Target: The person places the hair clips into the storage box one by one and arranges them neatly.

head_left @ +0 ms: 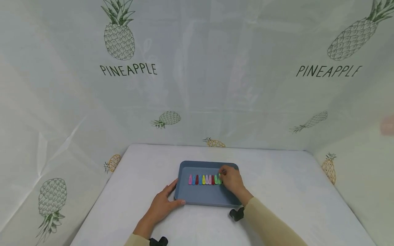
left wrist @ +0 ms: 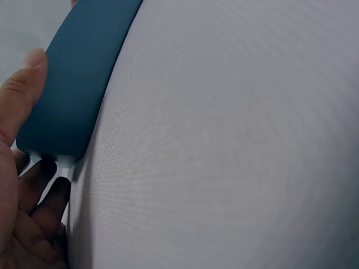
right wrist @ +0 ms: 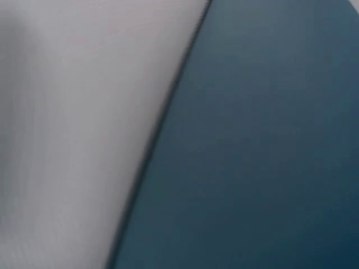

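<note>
Where right hand (head_left: 232, 180) covers clips (head_left: 204, 179): unclear grip

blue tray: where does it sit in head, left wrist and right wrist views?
Head: blue tray lies low centre on the white table, left hand at its near-left corner.
Left wrist: its corner fills the upper left, thumb on the rim.
Right wrist: its surface fills the right half.
Shared landmark: the tray edge against the white table.
</note>
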The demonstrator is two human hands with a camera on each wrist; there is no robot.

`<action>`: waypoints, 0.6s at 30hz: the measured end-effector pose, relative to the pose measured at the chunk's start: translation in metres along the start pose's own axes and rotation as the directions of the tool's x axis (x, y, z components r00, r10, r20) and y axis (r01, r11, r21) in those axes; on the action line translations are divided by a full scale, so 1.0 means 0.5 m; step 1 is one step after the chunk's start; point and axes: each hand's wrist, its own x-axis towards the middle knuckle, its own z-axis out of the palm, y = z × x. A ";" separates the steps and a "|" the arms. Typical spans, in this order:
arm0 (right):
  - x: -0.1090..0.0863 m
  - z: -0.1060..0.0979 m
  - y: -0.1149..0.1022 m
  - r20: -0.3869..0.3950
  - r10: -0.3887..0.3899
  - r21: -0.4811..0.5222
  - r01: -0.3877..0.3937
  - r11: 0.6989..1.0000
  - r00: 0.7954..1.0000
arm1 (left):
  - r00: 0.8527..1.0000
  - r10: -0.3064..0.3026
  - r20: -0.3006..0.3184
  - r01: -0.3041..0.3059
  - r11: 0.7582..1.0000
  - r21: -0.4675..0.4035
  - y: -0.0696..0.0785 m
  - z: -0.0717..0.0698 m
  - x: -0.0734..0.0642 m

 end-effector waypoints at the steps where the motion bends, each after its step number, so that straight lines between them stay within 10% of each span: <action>1: 0.001 0.002 0.000 -0.005 -0.002 -0.015 0.002 1.000 1.000 | 1.000 0.000 -0.001 0.000 1.000 -0.001 0.001 0.000 0.000; 18: 0.005 0.019 0.008 -0.021 -0.026 -0.108 0.024 0.994 0.999 | 1.000 0.006 -0.009 -0.005 1.000 0.007 0.001 0.001 0.000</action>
